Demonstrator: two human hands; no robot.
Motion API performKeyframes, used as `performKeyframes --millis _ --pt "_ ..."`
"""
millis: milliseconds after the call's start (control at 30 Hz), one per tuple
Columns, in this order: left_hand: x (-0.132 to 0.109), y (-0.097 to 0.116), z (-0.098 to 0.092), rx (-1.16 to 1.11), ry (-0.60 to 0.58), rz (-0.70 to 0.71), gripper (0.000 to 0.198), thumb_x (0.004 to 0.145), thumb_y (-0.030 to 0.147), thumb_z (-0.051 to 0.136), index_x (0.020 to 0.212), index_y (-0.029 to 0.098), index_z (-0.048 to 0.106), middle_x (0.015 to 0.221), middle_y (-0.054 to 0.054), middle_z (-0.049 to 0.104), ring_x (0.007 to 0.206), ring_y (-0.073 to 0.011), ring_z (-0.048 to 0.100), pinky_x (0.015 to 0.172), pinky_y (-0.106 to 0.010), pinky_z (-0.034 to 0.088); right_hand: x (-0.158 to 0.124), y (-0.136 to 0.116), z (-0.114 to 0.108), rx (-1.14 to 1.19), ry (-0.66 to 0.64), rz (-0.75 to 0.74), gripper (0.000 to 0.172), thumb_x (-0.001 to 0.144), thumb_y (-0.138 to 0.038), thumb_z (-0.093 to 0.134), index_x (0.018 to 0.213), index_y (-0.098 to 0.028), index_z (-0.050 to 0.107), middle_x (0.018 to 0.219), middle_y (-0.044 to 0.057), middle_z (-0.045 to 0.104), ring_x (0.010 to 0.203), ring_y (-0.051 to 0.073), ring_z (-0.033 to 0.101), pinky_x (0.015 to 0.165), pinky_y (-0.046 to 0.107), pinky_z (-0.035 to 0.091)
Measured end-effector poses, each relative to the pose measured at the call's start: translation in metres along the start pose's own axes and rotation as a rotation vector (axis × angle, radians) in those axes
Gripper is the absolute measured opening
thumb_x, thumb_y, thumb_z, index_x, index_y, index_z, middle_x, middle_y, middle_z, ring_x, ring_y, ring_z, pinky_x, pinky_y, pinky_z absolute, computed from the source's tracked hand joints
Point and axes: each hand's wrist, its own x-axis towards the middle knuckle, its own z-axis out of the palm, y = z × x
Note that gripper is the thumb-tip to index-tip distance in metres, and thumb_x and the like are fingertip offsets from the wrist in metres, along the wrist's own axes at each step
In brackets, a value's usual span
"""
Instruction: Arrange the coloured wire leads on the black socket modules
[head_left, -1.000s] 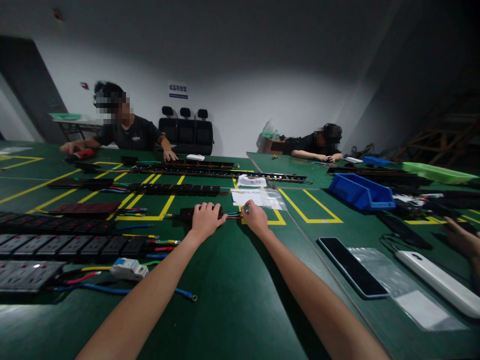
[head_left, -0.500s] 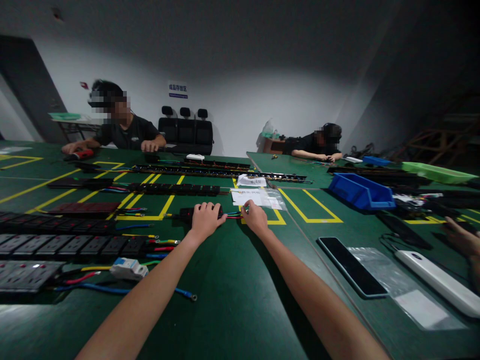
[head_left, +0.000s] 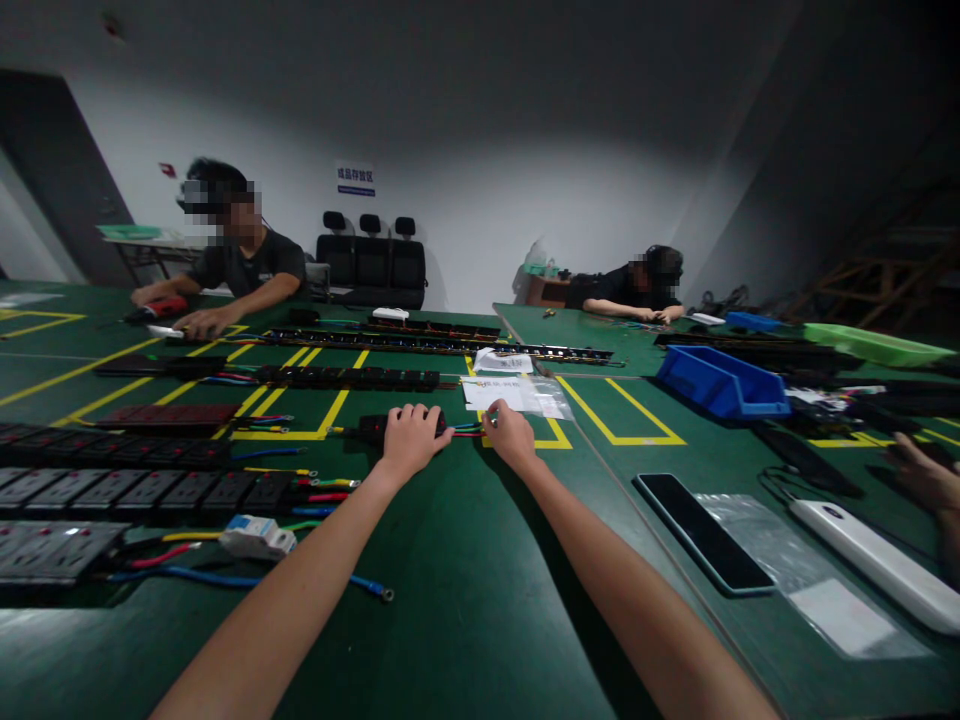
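Note:
My left hand (head_left: 409, 441) lies closed over the right end of a small black socket block (head_left: 371, 429) on the green table (head_left: 465, 560). Coloured wires (head_left: 466, 430) run out of that block toward my right hand (head_left: 509, 435), which pinches their ends. Both arms reach straight forward across the table. A clear plastic bag with white paper (head_left: 517, 394) lies just beyond my right hand.
Rows of black and grey power strips (head_left: 135, 490) with coloured leads fill the left. A small white breaker (head_left: 257, 538) lies near my left arm. A phone (head_left: 701, 531), a white strip (head_left: 874, 562) and a blue bin (head_left: 722, 384) sit right. Two other people work at the far side.
My hands have stayed in place on the block and wires. The person at the far left has moved a hand from the long strip leftward to the table in front of them.

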Motion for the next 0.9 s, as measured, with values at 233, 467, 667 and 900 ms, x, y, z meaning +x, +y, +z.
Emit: performKeyframes --millis 233,467,667,900 --pt "0.0006 -0.0003 -0.001 -0.029 -0.028 -0.008 0.056 0.099 0.058 0.035 0.124 0.017 0.063 0.111 -0.016 0.067 0.103 -0.0326 0.057 0.089 -0.046 0.036 -0.0016 -0.0021 -0.0007 0.002 0.052 -0.029 0.021 0.101 -0.038 0.047 0.114 -0.023 0.054 0.1 0.006 0.072 0.087 0.019 0.066 0.063 0.026 0.033" --pt "0.0002 -0.0003 -0.0008 -0.063 -0.023 -0.019 0.054 0.098 0.058 0.038 0.125 0.018 0.063 0.112 -0.017 0.067 0.106 -0.0333 0.057 0.09 -0.046 0.036 -0.0038 -0.0021 0.0029 0.06 0.164 -0.125 0.021 0.101 -0.034 0.043 0.114 -0.022 0.054 0.099 0.005 0.071 0.088 0.019 0.065 0.066 0.025 0.033" --pt "0.0001 0.0 -0.0004 -0.04 -0.021 -0.016 0.054 0.098 0.057 0.038 0.125 0.017 0.063 0.112 -0.017 0.067 0.105 -0.0334 0.057 0.089 -0.046 0.035 -0.002 -0.0006 0.0042 0.121 0.197 -0.11 0.026 0.103 -0.035 0.038 0.119 -0.02 0.053 0.099 0.007 0.069 0.089 0.019 0.062 0.07 0.026 0.035" --pt "0.0003 -0.0003 -0.0009 -0.024 -0.019 -0.009 0.054 0.099 0.056 0.038 0.124 0.017 0.063 0.111 -0.017 0.067 0.104 -0.0332 0.057 0.088 -0.046 0.035 -0.0005 0.0012 0.0059 0.193 0.235 -0.161 0.03 0.1 -0.024 0.036 0.125 -0.017 0.051 0.1 0.008 0.066 0.092 0.02 0.059 0.075 0.027 0.038"
